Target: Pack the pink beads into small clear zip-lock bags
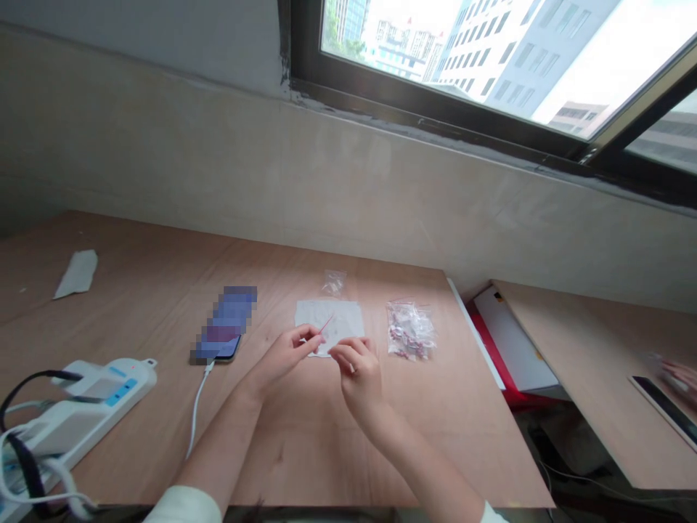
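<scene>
My left hand (286, 354) is closed in a pinch on a thin red strand (327, 323), which slants up and away from the fingertips. My right hand (360, 370) is just to the right, its thumb and fingers drawn together; whatever it may hold is too small to make out. Beneath and beyond the fingertips lies a white sheet of paper (348, 317) with tiny specks on it. A small clear plastic bag (334, 282) sits behind the sheet. To the right of my right hand is a clear bag of small red and white pieces (411, 332).
A phone (226, 327) with a white charging cable (196, 414) lies to the left. Nearer is a white power strip (98, 407) with plugs and cords. A paper scrap (78, 273) rests far left. Beyond a gap on the right stands another wooden table (588, 363).
</scene>
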`<move>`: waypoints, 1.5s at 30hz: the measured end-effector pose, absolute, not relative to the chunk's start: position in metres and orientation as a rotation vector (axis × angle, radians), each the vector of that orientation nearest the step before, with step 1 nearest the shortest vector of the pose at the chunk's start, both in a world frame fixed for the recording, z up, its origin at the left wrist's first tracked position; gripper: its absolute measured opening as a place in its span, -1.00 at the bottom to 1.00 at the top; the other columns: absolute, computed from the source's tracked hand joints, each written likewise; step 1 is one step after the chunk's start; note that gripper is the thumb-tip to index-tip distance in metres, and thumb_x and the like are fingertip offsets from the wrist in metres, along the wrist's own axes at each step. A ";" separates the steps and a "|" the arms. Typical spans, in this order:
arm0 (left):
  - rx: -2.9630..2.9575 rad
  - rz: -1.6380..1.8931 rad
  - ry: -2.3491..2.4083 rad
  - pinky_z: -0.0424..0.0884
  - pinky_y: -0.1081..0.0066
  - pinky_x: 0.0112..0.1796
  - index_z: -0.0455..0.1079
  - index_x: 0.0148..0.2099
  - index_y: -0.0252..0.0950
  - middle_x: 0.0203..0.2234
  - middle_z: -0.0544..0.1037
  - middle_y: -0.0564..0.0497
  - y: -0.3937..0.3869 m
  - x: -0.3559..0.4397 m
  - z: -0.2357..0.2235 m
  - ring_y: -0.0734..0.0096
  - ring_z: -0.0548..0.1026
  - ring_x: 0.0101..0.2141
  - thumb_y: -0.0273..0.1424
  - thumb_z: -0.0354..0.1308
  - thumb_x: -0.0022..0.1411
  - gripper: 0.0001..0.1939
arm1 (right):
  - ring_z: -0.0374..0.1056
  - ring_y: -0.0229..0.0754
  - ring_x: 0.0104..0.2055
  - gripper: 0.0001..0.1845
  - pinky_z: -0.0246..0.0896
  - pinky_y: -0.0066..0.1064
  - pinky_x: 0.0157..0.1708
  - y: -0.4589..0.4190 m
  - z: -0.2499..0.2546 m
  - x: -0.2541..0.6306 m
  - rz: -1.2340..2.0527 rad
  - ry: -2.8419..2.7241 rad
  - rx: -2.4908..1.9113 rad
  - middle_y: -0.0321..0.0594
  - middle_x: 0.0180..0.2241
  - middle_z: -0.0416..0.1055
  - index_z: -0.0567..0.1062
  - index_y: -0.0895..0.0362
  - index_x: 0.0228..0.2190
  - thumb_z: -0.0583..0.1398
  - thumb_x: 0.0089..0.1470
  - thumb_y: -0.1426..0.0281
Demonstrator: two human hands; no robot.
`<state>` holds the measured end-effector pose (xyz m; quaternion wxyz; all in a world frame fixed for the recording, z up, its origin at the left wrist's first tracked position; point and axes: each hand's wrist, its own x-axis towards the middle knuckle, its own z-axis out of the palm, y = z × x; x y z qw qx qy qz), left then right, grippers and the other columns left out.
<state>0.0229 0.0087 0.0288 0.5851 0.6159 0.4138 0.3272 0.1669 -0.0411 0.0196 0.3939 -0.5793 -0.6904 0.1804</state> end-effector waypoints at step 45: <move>1.182 0.639 1.016 0.20 0.53 -0.55 0.20 -0.42 -0.33 -0.61 0.26 0.13 0.001 -0.003 -0.022 0.59 0.24 -0.62 -0.15 -0.05 0.07 -0.69 | 0.06 -0.39 -0.65 -0.83 -0.05 -0.53 -0.69 -0.006 -0.002 0.166 1.619 -1.002 -1.197 -0.38 -0.66 0.19 0.37 0.15 -0.48 0.09 -0.28 0.44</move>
